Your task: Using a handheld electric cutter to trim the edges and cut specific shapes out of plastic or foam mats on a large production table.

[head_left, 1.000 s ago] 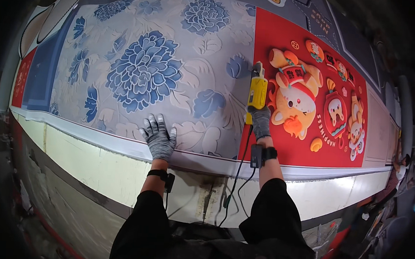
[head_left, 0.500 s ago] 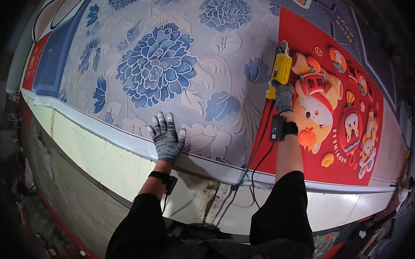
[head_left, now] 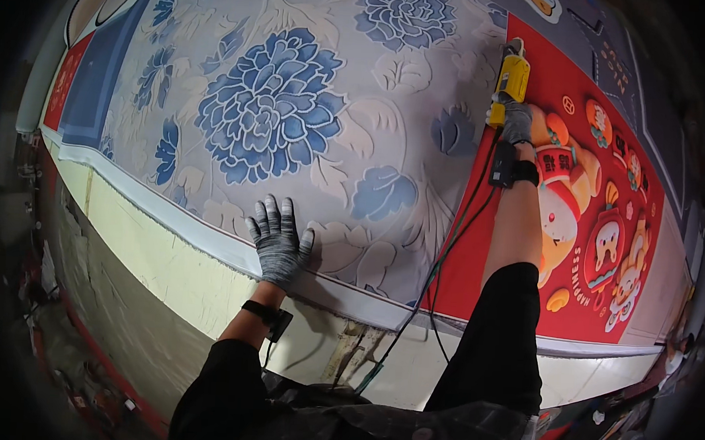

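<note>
My right hand (head_left: 515, 122), in a grey glove, is closed around a yellow electric cutter (head_left: 513, 79) with a dark cord (head_left: 466, 208). The cutter rests along the border between a grey carpet-like sheet with blue flowers (head_left: 271, 108) and a red panel with cartoon animals (head_left: 519, 229). Its metal head points toward the far side. My left hand (head_left: 278, 244), also gloved, lies flat with fingers spread on the near part of the floral sheet. That hand holds nothing. Black straps with small boxes sit on both wrists.
The printed material covers a wide pale table (head_left: 160, 246), whose near edge runs in front of me. A blue panel (head_left: 96, 87) borders the floral sheet at left. The cord crosses the near edge and hangs down. Cluttered floor shows at both lower sides.
My right hand and the cutter have moved farther away along the border and a little right in the view, drawing the cord along. My left hand stays flat on the floral sheet.
</note>
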A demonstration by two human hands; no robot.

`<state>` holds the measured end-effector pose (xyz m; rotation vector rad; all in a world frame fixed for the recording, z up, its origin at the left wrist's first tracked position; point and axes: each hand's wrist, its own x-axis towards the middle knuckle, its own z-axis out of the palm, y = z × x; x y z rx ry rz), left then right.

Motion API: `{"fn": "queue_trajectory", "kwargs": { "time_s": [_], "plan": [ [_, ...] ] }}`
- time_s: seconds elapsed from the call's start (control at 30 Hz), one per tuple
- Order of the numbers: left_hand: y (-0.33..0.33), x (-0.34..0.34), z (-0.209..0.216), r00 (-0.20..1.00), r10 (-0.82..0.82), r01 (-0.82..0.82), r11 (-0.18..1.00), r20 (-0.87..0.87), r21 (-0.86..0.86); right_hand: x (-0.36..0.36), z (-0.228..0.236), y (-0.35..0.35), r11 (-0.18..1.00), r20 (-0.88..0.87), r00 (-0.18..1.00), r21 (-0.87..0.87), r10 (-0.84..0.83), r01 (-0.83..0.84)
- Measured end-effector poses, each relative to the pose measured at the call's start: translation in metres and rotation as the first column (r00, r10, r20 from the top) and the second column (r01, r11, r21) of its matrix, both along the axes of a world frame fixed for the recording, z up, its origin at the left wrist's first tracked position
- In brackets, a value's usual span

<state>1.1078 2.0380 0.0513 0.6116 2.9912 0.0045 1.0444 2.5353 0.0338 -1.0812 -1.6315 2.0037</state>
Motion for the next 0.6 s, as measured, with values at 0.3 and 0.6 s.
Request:
{"fn": "queue_trajectory", "kwargs": {
  "time_s": [0.3, 0.6],
  "plan": [
    [0.000, 0.000, 0.004, 0.999, -0.012, 0.012, 1.000, 0.042, 0.003, -0.059, 0.005, 0.045, 1.000, 0.062, 0.998, 0.024, -0.016, 0.014],
    [0.003, -0.005, 0.000, 0.997, -0.025, 0.026, 1.000, 0.076, -0.013, -0.098, 0.002, 0.089, 0.998, 0.094, 0.995, 0.063, -0.012, 0.006]
  ]
}}
